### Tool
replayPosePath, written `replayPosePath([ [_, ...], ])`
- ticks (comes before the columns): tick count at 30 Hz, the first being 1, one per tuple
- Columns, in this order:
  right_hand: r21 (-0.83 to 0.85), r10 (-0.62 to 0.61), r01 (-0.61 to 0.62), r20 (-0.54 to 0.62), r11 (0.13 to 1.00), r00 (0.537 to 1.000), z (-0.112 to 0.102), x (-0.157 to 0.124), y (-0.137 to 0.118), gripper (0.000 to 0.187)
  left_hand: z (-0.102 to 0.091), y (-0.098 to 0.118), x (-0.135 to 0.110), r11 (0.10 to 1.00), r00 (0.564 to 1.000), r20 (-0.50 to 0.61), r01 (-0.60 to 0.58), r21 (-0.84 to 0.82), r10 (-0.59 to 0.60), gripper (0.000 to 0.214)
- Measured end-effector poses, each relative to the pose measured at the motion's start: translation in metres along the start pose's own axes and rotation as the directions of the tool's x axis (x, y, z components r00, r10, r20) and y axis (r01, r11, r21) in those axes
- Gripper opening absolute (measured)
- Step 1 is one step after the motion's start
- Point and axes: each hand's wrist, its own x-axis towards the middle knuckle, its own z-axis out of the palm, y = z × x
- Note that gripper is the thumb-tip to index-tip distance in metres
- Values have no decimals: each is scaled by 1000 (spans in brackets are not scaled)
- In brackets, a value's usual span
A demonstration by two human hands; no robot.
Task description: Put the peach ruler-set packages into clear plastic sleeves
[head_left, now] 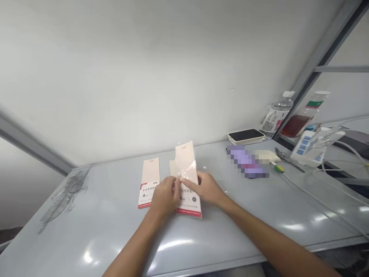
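Note:
My left hand (165,196) and my right hand (206,188) meet over a cream and red printed card packet (188,206) lying on the grey table (95,215). Left fingers pinch a clear plastic film (188,170) at the packet's top. The right fingertips rest against that film, and I cannot tell if they grip it. A smaller cream card (173,167) sticks out behind. A similar packet (148,188) lies just left, partly hidden by my left hand.
Along the wall stand a black-faced phone (246,135), a water bottle (276,115) and a bottle of reddish liquid (300,119). A blurred purple object (246,161), scissors (285,158) and a white power strip (307,148) with cables lie to the right.

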Motion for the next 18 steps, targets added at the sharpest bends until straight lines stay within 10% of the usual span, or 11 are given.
replayPosePath([
  [7,41,30,-31,20,999,999,-1,-7,-8,20,11,1,-2,947,920,-272,-314,-73,284,29],
  [18,-116,68,-59,77,992,995,-8,-16,-14,13,5,-2,-3,874,890,-157,-452,-179,428,18],
])
